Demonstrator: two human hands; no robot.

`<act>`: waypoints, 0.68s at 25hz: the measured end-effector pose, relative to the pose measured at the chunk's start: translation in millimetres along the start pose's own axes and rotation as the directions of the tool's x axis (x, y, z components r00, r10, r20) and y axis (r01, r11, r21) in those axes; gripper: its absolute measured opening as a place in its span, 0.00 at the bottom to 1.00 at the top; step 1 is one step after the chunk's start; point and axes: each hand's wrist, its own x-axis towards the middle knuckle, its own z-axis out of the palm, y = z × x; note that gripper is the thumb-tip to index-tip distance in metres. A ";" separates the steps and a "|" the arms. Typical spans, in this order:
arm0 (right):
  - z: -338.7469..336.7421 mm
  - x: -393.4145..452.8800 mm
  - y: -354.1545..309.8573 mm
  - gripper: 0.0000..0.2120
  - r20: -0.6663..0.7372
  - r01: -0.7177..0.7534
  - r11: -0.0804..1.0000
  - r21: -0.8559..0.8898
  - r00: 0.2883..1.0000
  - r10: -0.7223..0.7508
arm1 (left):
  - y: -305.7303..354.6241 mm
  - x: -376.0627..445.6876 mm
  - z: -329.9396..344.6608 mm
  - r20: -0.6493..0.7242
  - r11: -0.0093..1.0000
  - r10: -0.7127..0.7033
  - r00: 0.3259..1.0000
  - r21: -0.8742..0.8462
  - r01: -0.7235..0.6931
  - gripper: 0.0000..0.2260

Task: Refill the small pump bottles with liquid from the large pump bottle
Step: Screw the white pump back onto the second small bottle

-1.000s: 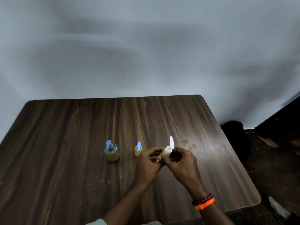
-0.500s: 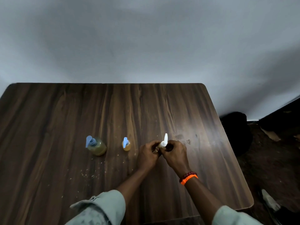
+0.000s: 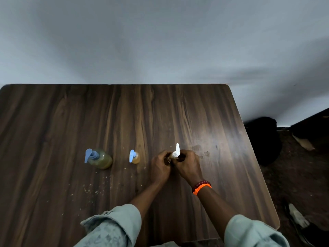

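Both hands' fingers wrapped round white-pump bottle, between them.

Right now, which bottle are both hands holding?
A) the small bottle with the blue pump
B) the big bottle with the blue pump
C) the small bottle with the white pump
C: the left hand and right hand grip the white-pump bottle; both blue-pump bottles stand untouched.
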 end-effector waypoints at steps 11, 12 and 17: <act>11.1 6.1 -7.9 0.11 0.009 0.010 1.000 0.019 1.000 -0.010 | -14.9 7.3 1.5 0.008 0.995 -0.083 0.997 -0.058 0.083 0.16; 11.5 5.8 -6.3 0.12 0.018 0.006 1.000 0.024 1.000 -0.006 | -16.6 6.8 2.3 0.017 0.994 -0.089 0.996 -0.061 0.090 0.16; -0.3 -2.6 -6.3 0.38 0.202 -0.114 0.993 0.006 0.973 0.110 | -16.6 -6.1 -4.0 0.028 0.991 -0.107 0.994 -0.075 0.108 0.21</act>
